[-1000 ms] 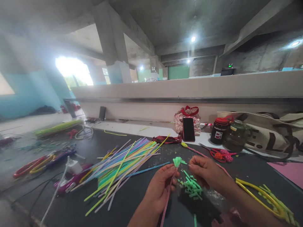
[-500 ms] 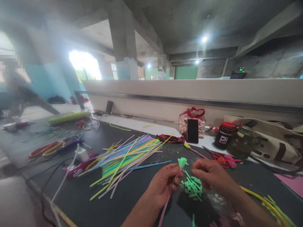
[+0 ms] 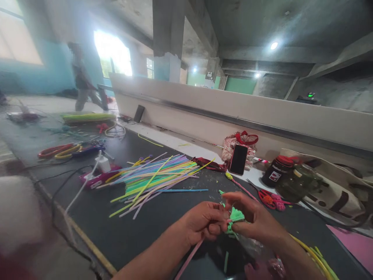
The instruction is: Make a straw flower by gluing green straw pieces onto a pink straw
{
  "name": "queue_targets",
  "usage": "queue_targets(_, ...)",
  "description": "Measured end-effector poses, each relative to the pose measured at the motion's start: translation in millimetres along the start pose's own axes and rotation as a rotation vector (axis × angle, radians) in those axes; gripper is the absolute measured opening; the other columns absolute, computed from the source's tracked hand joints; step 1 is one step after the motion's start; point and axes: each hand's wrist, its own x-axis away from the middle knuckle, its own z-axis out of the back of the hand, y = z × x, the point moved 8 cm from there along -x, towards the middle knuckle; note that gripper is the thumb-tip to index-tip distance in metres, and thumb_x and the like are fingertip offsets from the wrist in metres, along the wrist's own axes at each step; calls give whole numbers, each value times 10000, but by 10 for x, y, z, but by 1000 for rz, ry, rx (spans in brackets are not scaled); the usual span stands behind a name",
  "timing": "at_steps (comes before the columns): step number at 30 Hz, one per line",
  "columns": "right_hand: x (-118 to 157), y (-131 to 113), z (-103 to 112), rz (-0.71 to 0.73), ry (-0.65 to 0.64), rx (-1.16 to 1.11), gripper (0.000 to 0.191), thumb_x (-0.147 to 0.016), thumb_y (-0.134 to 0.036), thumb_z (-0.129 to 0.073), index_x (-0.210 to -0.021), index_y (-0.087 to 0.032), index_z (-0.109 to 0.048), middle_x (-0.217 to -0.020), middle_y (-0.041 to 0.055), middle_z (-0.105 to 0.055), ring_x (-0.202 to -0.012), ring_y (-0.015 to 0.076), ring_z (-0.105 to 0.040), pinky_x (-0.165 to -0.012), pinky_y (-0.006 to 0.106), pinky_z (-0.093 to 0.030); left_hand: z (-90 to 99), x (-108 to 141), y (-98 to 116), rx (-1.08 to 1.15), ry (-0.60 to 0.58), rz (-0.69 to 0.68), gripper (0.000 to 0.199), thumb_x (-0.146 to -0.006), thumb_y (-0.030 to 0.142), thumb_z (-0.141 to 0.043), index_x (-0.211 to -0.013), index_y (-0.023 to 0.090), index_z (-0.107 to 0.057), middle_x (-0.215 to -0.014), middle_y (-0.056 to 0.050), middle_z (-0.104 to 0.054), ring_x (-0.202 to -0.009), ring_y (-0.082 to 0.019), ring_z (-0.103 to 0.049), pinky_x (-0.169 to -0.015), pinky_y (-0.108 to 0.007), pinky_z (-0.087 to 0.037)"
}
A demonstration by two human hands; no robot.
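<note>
Dark bottle: its white square is showing a "P"-like mark; the lettering above is blurring.
Tote bag: right of the bottle, is bearing large dark print, partly resembling "L".
Green sign: beyond the bottle, is glowing unreadably.

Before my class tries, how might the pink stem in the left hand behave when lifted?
The pink stem is probably light, being thin for its length. It likely keeps its shape, since it slants nearly straight below the left hand. Its green tuft may splay, given its fanned tip.

L hand: fwd room, scissors prob. block R.
</note>
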Motion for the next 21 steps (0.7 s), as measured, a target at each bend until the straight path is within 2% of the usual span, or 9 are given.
queue_targets(3,7,-46,23,17,43,45,533,-621,-47,-526,-1112,-247,-466,-865,-1,-542,-841,161,-524,-731,281,-409,-1,-1,-16,-4,9,5,105,-604,112,-565,-650,143,-477,-471,47,-489,-283,7,-247,-295,-133,-87)
queue_targets(9,11,-99,-24,48,15,77,581,-640,-59,-544,-1169,-260,-414,-884,-1,-539,-825,145,-522,-687,253,-410,16,-12,-37,3,22,17,138,-598,108,-560,-659,166,-450,-471,48,-497,-286,7,-218,-307,-135,-81)
queue_targets(13,7,-68,2,20,42,106,551,-652,-83,-537,-1165,-249,-424,-882,-3,-535,-826,143,-519,-705,254,-404,6,-10,-21,9,20,4,110,-598,102,-536,-678,155,-480,-474,43,-490,-300,0,-256,-309,-130,-85)
queue_targets(18,3,-37,35,4,63,167,539,-662,-112,-526,-1175,-239,-421,-878,4,-531,-824,155,-520,-714,272,-409,10,6,-9,21,42,2,82,-635,195,-535,-670,124,-515,-548,1,-528,-350,-15,-352,-312,-130,-132)
queue_targets(21,5,-51,57,16,107,252,539,-663,-101,-512,-1173,-248,-420,-855,-3,-531,-785,146,-521,-682,261,-410,20,2,-7,-7,47,-15,126,-630,215,-577,-622,114,-502,-555,-7,-538,-346,-3,-327,-314,-132,-127)
